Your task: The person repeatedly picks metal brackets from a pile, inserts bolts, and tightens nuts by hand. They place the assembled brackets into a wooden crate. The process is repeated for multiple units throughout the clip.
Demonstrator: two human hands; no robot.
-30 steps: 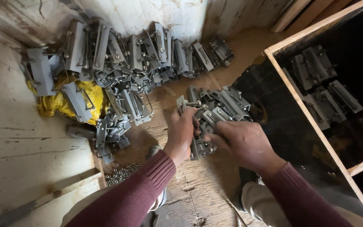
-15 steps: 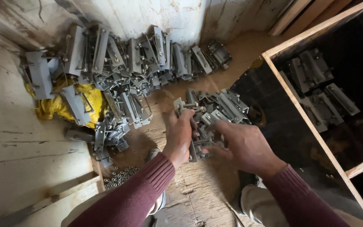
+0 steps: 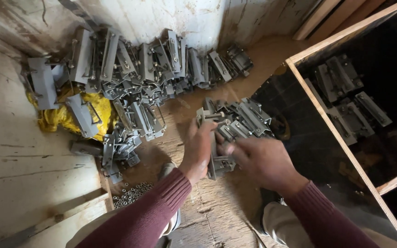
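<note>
My left hand (image 3: 199,149) grips a grey metal bracket assembly (image 3: 216,161) stood on end on the wooden floor. My right hand (image 3: 260,160) holds the same bracket from the right, fingers on its bolt side. Just behind the hands lies a small heap of similar grey brackets (image 3: 246,117). A long row of more brackets (image 3: 138,69) leans against the whitewashed wall at the back. Both arms wear maroon sleeves.
A yellow bag (image 3: 58,117) lies under brackets at the left. Loose small nuts (image 3: 132,193) sit on the floor near a wooden strip. A wood-framed crate (image 3: 320,108) with dark lining at the right holds several brackets (image 3: 350,98).
Both hands stay on the same bracket, shifting slightly as they work it. The view has drifted a little; nothing else moved.
</note>
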